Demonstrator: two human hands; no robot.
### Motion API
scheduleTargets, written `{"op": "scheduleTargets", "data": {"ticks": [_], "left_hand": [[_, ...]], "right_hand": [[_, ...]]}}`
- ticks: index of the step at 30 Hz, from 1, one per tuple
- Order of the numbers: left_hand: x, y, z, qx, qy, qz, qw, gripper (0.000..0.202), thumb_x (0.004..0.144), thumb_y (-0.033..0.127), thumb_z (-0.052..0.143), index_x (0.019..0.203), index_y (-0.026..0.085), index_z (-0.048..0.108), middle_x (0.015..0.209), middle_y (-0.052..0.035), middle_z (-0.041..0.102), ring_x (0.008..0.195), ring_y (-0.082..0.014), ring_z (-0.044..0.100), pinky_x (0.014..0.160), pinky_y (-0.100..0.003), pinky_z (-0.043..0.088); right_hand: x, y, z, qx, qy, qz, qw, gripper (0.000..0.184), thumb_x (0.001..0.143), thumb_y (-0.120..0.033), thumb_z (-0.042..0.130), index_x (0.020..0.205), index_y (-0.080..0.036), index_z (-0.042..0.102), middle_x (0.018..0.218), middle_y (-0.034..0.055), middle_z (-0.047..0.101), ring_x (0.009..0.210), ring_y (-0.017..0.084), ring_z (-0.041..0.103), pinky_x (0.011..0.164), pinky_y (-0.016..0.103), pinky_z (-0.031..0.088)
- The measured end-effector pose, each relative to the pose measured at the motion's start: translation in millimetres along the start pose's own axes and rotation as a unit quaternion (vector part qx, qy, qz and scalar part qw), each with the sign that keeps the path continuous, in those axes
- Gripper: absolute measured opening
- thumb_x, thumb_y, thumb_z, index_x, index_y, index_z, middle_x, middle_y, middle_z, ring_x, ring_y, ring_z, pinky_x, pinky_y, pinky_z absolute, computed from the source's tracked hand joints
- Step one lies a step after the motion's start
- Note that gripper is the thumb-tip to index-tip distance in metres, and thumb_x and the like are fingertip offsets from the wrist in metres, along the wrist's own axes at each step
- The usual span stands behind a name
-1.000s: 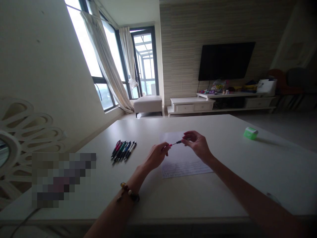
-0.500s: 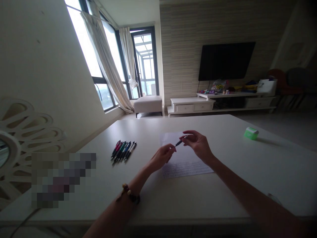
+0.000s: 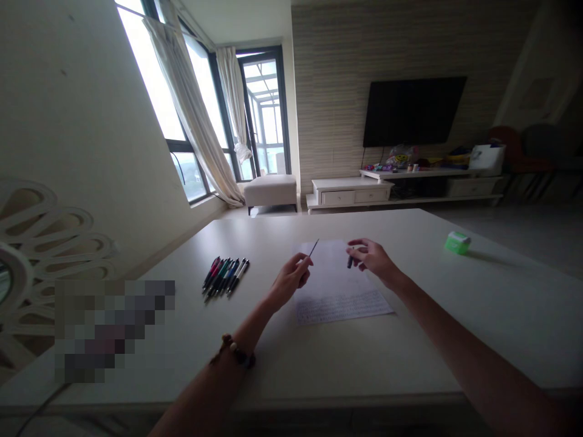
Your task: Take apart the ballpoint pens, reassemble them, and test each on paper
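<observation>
On the left of the white table (image 3: pixel 319 367), bunched pens (image 3: pixel 225 278) are lying; a knock could scatter them. The left hand (image 3: pixel 291 276) is pinching a thin dark rod (image 3: pixel 314 247) over the paper (image 3: pixel 325 285); a loosening pinch might let it slip. The right hand (image 3: pixel 371 260) is gripping a short dark piece (image 3: pixel 350 262), possibly dropping it if the fingers relax. Farther right, a green box (image 3: pixel 458 243) is sitting.

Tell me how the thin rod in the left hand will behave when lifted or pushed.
The thin rod will probably act stiff, since it juts out straight from the left hand. It looks light, being so slender. Laid on the flat table, it may roll when pushed, though its cross-section is too small to make out.
</observation>
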State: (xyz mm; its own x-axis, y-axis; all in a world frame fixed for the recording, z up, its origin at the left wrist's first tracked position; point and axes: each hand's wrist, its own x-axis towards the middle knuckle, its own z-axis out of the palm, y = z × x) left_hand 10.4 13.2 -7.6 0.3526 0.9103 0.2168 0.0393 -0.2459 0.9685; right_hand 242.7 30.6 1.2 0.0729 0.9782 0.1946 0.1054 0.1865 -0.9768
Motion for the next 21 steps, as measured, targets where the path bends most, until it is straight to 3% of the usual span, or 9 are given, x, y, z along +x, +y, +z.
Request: {"op": "scheduleTargets", "data": {"ticks": [3,6,9,11,14,16,17,21], "left_hand": [[2.3,-1.2,-1.5,-0.022,0.015,-0.002,1.000,0.037,0.080,0.053,0.053,0.081,0.017,0.048,0.055,0.0063,0.039,0.046,-0.0045,0.034,0.043,-0.017,0.023],[3.4,-3.1,-2.0,-0.025,0.029,-0.008,0.999,0.037,0.078,0.053,0.055,0.079,0.017,0.048,0.053,0.0071,0.038,0.044,-0.0040,0.033,0.042,-0.016,0.022],[3.3,-3.3,-2.0,-0.009,0.036,-0.010,0.999,0.035,0.079,0.051,0.054,0.078,0.017,0.048,0.051,0.0075,0.038,0.043,-0.0040,0.032,0.041,-0.016,0.021],[3.3,-2.4,-2.1,0.006,0.038,-0.011,0.999,0.035,0.079,0.051,0.054,0.078,0.016,0.049,0.049,0.0077,0.037,0.042,-0.0040,0.032,0.040,-0.016,0.020],[4.4,-1.8,-2.0,0.018,0.048,-0.021,0.998,0.036,0.077,0.053,0.054,0.077,0.017,0.049,0.048,0.0077,0.037,0.040,-0.0042,0.032,0.039,-0.016,0.019],[5.7,-2.1,-1.6,0.017,0.051,-0.026,0.998,0.037,0.077,0.054,0.054,0.077,0.017,0.050,0.048,0.0078,0.037,0.039,-0.0042,0.031,0.038,-0.016,0.019],[6.4,-2.4,-1.3,0.016,0.051,-0.026,0.998,0.037,0.077,0.054,0.054,0.076,0.017,0.050,0.047,0.0079,0.036,0.039,-0.0041,0.031,0.038,-0.016,0.019],[8.0,-3.4,-0.2,0.017,0.035,-0.017,0.999,0.035,0.078,0.052,0.054,0.076,0.017,0.051,0.048,0.0073,0.036,0.040,-0.0044,0.030,0.039,-0.016,0.020]], "right_hand": [[5.8,21.3,5.0,-0.070,-0.043,0.033,0.996,0.025,0.065,-0.030,0.073,0.080,-0.014,0.062,0.056,0.0026,0.062,0.043,0.011,0.054,0.036,0.020,0.039],[12.6,35.7,4.2,-0.167,-0.038,0.008,0.985,0.022,0.068,-0.033,0.070,0.080,-0.015,0.065,0.057,0.0029,0.063,0.043,0.011,0.052,0.041,0.023,0.040],[16.4,31.9,-9.3,-0.284,-0.016,-0.035,0.958,0.023,0.067,-0.034,0.071,0.082,-0.017,0.069,0.065,0.0044,0.067,0.052,0.014,0.057,0.054,0.025,0.043],[13.5,19.3,-25.8,-0.338,-0.039,-0.043,0.939,0.025,0.062,-0.036,0.074,0.079,-0.017,0.069,0.070,0.0065,0.068,0.061,0.017,0.060,0.058,0.026,0.044],[-3.1,-2.1,-57.3,-0.326,-0.230,0.002,0.917,0.031,0.061,-0.042,0.075,0.080,-0.018,0.069,0.076,0.0070,0.069,0.066,0.019,0.062,0.055,0.025,0.044],[-21.0,-9.4,-77.3,-0.324,-0.285,0.034,0.901,0.036,0.059,-0.044,0.076,0.084,-0.018,0.069,0.074,0.0065,0.069,0.065,0.019,0.062,0.053,0.025,0.044],[-30.7,-10.1,-85.3,-0.333,-0.273,0.046,0.901,0.037,0.060,-0.044,0.075,0.084,-0.017,0.069,0.073,0.0066,0.069,0.065,0.019,0.062,0.055,0.025,0.045],[-63.5,-0.9,-100.3,-0.426,-0.106,0.063,0.896,0.033,0.059,-0.046,0.073,0.074,-0.016,0.068,0.076,0.0090,0.069,0.069,0.021,0.063,0.059,0.026,0.045]]}}
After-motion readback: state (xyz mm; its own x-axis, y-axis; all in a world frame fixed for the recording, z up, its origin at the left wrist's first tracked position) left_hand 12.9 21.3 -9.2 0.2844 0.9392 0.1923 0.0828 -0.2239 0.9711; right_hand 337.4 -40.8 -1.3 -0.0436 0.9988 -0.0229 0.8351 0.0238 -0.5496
